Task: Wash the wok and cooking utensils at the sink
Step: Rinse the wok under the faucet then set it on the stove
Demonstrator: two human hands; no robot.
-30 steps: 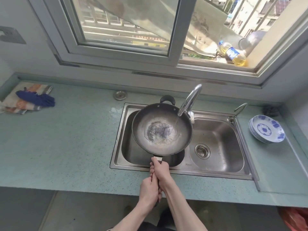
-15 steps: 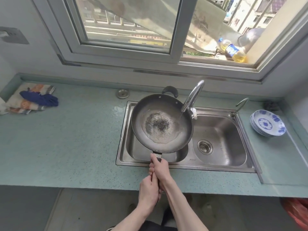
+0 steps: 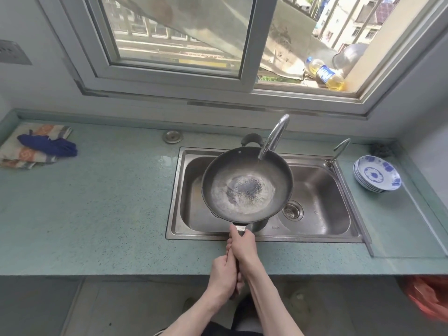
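Hands come first, nearest us: our left hand (image 3: pixel 224 275) wraps its curled fingers round the end of the wok's handle, and just ahead our right hand (image 3: pixel 243 246) grips the same handle closer to the pan. Beyond them we hold the wok (image 3: pixel 246 183) above the double sink (image 3: pixel 315 236), over the divider between the two basins, with water pooled in its dark bottom. The faucet (image 3: pixel 274 137) arches over the wok's far rim and pours a thin stream inside. On the counter (image 3: pixel 97 202), plates (image 3: pixel 377 173) are stacked to the right and a folded cloth (image 3: pixel 36 146) lies far left.
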